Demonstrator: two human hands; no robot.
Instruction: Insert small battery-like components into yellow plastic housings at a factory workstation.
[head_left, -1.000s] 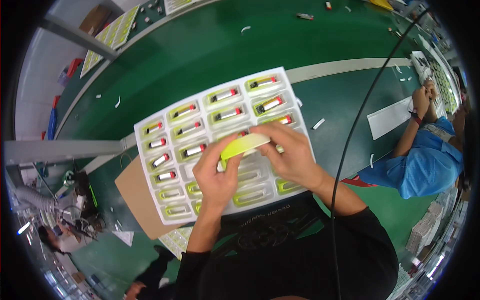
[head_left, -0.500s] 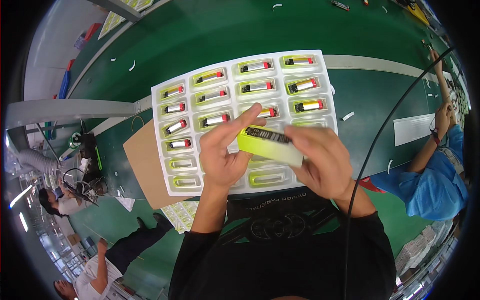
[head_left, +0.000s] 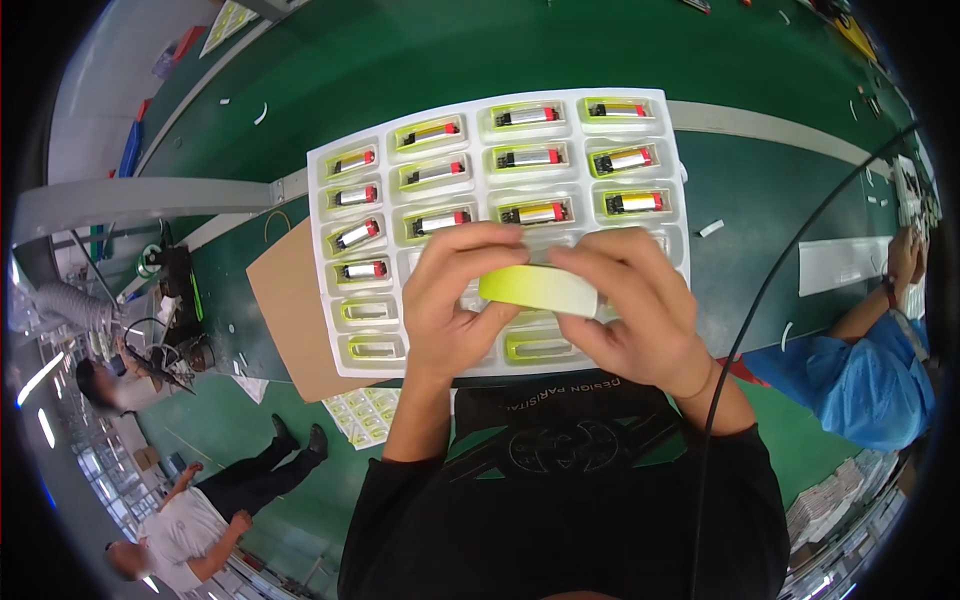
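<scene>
Above the white tray (head_left: 477, 140), I hold a small casing (head_left: 540, 289) that fades from yellow-green to white. My left hand (head_left: 445, 305) pinches its yellow-green end, and my right hand (head_left: 645, 310) grips the pale end. A smooth long side of the casing faces me; the slotted side is turned out of sight. In the tray's pockets lie several similar casings, each with a silver or gold cylindrical cell (head_left: 528, 116) with a red end. Nearer me, a few casings (head_left: 370, 349) have no cell in them. My hands hide some middle pockets.
Brown cardboard (head_left: 290, 310) sticks out under the tray's left side. A black cable (head_left: 770, 290) hangs across the right. A grey metal bar (head_left: 150, 215) crosses the left. At right, a co-worker in blue (head_left: 870, 385) works beside a white sheet (head_left: 843, 266).
The casing has been tilted so its dark slotted face no longer shows and its smooth side faces me. Both hands still hold it. The view has shifted slightly.
</scene>
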